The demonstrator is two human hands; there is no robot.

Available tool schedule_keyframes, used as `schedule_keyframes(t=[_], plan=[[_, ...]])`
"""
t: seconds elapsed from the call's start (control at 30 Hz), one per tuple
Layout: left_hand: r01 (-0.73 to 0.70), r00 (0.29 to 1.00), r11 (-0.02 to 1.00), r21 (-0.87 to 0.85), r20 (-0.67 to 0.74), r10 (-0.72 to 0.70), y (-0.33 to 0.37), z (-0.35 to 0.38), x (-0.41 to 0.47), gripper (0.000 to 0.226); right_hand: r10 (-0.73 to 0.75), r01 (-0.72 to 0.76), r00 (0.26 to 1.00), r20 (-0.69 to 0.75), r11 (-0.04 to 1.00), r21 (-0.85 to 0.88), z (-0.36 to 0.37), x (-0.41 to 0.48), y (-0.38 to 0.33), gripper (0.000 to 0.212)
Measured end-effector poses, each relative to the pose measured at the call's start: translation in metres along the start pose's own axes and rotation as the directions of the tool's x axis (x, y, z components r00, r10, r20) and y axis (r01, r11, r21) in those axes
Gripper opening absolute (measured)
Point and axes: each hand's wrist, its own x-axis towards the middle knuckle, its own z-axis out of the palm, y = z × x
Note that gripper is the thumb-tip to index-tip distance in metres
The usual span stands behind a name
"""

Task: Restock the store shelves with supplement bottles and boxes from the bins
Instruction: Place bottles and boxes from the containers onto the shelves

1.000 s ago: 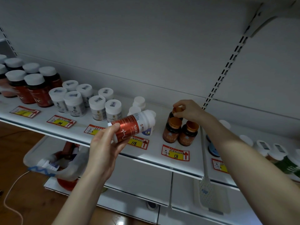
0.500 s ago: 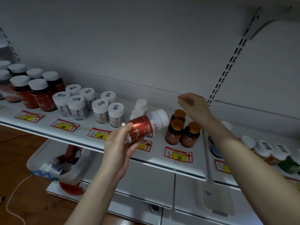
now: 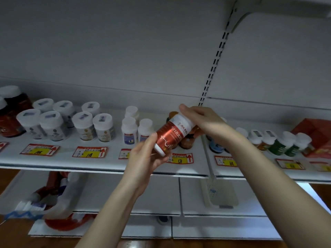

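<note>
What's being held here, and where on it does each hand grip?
One red-and-white bottle, tilted, in both hands. The left hand grips its lower end; the right hand wraps its upper, white end.

Left hand (image 3: pixel 145 159) and right hand (image 3: pixel 206 120), both bare.

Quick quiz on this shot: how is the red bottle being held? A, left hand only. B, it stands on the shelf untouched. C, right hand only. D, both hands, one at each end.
D: the left hand grips the lower end of the tilted red bottle, and the right hand curls over its upper end.
</note>
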Motion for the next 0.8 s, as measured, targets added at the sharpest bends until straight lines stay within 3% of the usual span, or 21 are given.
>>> schedule_keyframes(t=[0.1,0.23,0.4,0.5,0.6,0.67,0.73,0.8], plan=[[0.073,0.995,0.997,0.024,0.072,-0.075,-0.011,0.019,-0.003,0.030,0.015,-0.012,0.999,-0.041,0.998,0.058,-0.020,-0.021,0.012,0.026],[0.039,0.976,0.967,0.251,0.199,-0.091,-0.040,0.048,-0.012,0.039,0.037,-0.028,0.988,-0.152,0.998,0.063,-0.052,-0.051,0.034,0.016],[-0.187,0.930,0.869,0.459,0.368,0.006,-0.079,0.093,-0.024,0.034,0.100,-0.075,0.959,-0.264,0.992,0.103,-0.105,-0.096,0.070,0.044],[-0.341,0.861,0.804,0.487,0.505,0.059,-0.109,0.135,-0.037,0.018,0.132,-0.087,0.937,-0.324,0.985,0.150,-0.143,-0.129,0.097,0.028],[-0.576,0.777,0.564,0.591,0.610,0.154,-0.149,0.179,-0.046,0.018,0.116,-0.069,0.924,-0.365,0.988,0.139,-0.187,-0.168,0.124,0.014],[-0.676,0.713,0.387,0.627,0.690,0.129,-0.175,0.210,-0.051,0.038,0.094,-0.062,0.912,-0.400,0.994,0.092,-0.218,-0.196,0.144,0.015],[-0.781,0.621,0.184,0.597,0.774,0.124,-0.199,0.239,-0.057,0.055,0.100,-0.099,0.884,-0.457,0.995,0.028,-0.245,-0.219,0.163,0.022],[-0.857,0.511,0.012,0.515,0.846,0.149,-0.221,0.268,-0.062,0.050,0.107,-0.131,0.844,-0.525,0.991,-0.008,-0.270,-0.240,0.182,0.028]])
